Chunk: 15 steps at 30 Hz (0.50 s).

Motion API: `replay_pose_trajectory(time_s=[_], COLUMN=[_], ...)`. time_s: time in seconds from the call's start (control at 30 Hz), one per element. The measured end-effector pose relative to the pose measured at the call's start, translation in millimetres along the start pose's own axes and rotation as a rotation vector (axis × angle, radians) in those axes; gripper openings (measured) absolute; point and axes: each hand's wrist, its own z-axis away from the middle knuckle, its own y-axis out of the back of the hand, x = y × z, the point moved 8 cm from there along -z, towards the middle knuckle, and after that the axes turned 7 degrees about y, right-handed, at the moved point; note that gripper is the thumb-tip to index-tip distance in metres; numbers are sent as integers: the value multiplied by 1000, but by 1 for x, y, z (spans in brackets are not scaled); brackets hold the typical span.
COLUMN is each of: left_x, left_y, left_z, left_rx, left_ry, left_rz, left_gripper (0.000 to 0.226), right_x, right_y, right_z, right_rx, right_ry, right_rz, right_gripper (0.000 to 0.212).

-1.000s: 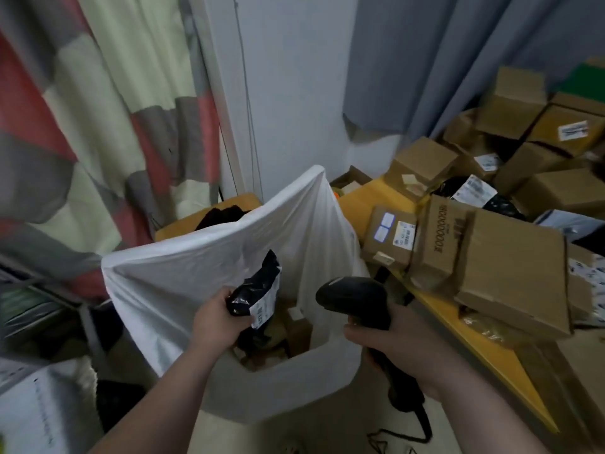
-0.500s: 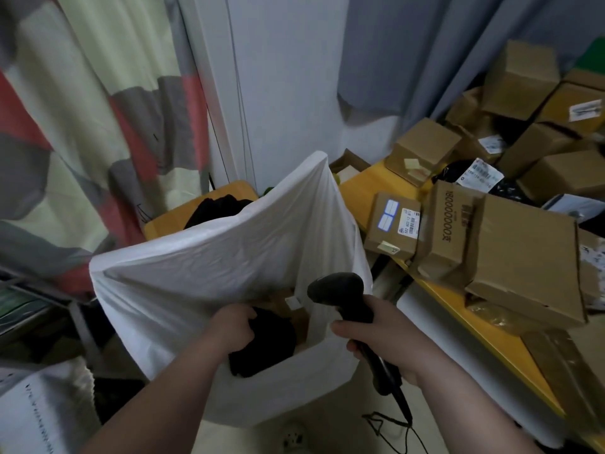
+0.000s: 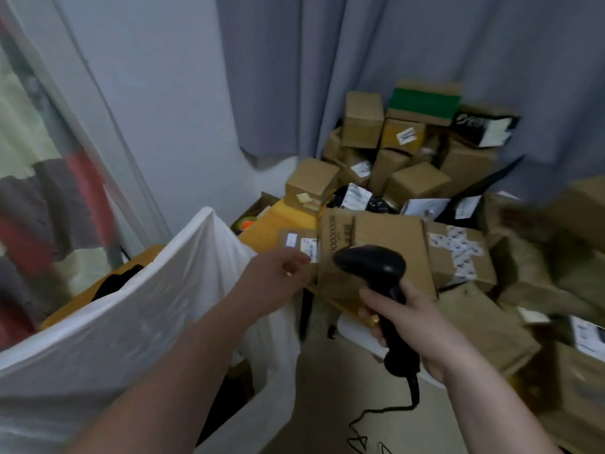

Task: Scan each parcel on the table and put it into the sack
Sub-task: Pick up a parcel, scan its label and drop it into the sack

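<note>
Grey curtain; table heaped with cardboard. Small labelled parcel just beyond left hand, fingers loosely curled, empty; left nearer. Right hand grips scanner, right of parcel. Sack lower left, mouth open.

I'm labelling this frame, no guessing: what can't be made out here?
Head view, inside of the white sack: mostly hidden by its own wall and the left forearm.
Whether the left hand touches the small labelled box: too blurred.
Right-edge boxes: motion-blurred, cut off.
Label print: too small.
Cable of the scanner in the right hand: cut off at the bottom.
</note>
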Motion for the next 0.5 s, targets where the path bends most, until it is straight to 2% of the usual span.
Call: replay_pose_trajectory(time_s=[0.1,0.2,0.27,0.37,0.47,0.5], left_x=[58,105,118,101,61,55], left_y=[-36,-75,-100,-128,-146,-149], left_z=[-9,-15,-24,-42,-63,-63], left_rx=[-42,-61,-45,47,153,161], left_ry=[-93,-123,-59,100,273,315], left_rz=[11,-1,-81,-198,-126,-94], left_gripper=[19,33,45,55,69,67], right_x=[-8,-9,-2,14,33,40], right_y=[61,120,155,189,200,201], right_z=[11,18,19,12,-3,-9], right_rx=[146,233,269,275,243,238], right_ry=[49,73,54,1,-49,-66], right_rz=[-46,-82,-102,-126,-134,-137], right_gripper=[24,26,25,24,27,30])
